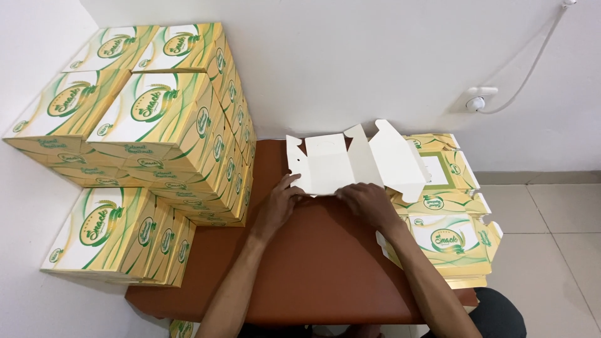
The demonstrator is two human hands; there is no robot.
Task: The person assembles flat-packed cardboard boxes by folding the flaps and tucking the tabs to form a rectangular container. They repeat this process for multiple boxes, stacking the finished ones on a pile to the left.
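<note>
Both hands press flat carton blank (350, 164) white side up at table (325, 275) back edge: left hand (278, 203) & right hand (366, 201) fingers spread flat, gripping nothing; folded boxes (156, 119) stacked at left edge, unfolded blanks (447, 231) w/in reach at right edge.

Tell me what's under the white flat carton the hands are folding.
The brown table shows under the unfolded carton; its right flap overlaps the flat printed cartons. Anything directly beneath is covered.

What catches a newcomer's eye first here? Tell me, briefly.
The tall stack of finished boxes, yellow, green and white, fills the left side against the wall. In the middle, the left hand and right hand press on a flat white carton on the brown table, with a pile of unfolded cartons at right.
</note>
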